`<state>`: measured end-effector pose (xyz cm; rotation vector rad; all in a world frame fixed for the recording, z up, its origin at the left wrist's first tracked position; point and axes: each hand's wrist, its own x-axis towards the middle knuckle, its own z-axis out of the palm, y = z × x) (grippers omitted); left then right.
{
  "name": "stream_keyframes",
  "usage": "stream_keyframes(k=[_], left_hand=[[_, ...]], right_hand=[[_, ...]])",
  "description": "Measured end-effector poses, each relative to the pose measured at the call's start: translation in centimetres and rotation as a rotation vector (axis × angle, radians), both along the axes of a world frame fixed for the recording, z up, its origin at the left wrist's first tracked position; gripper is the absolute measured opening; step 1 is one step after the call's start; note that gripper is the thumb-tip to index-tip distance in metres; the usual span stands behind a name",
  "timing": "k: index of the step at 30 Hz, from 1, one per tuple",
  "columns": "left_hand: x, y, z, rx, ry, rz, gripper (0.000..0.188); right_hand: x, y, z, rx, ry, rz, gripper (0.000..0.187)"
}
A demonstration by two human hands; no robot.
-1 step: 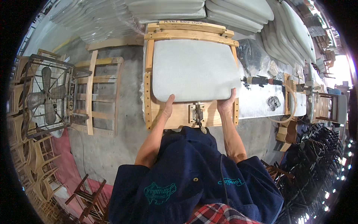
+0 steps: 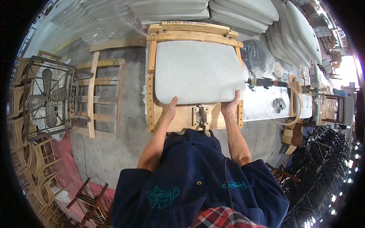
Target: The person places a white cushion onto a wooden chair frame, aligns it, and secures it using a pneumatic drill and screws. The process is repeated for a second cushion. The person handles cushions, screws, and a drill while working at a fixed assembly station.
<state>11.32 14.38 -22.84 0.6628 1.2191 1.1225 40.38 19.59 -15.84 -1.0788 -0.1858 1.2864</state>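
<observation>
Light-grey, rounded, fabric-covered pad (image 2: 199, 72): likely light, soft-faced, firm-backed. Left hand (image 2: 172, 110), right hand (image 2: 229, 108) grip nearest edge, sound hold; fingers beneath hidden, probably curled under.

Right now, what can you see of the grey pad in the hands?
The grey pad is plain, looks fabric-covered, with rounded corners and a wider near edge. It lies face up over the wooden frame, below the far crossbar in view. The left hand and right hand hold its near edge, thumbs on top, other fingers hidden. Its underside is out of sight.
</observation>
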Motion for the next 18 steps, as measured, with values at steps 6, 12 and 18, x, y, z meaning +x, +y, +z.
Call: stream_keyframes(k=[6, 12, 18], left_hand=[[1.3, 0.1, -2.1, 0.04, -0.005, 0.126, 0.085], [2.3, 0.1, -3.9, 0.037, -0.058, 0.204, 0.082], [4.5, 0.4, -5.6, 0.032, -0.051, 0.403, 0.079]], right_hand=[[0.3, 0.0, 1.3, -0.128, -0.245, 0.009, 0.087], [-2.8, 1.4, 6.2, 0.236, -1.935, 0.149, 0.092], [-7.8, 3.5, 7.8, 0.577, -1.985, 0.751, 0.081]])
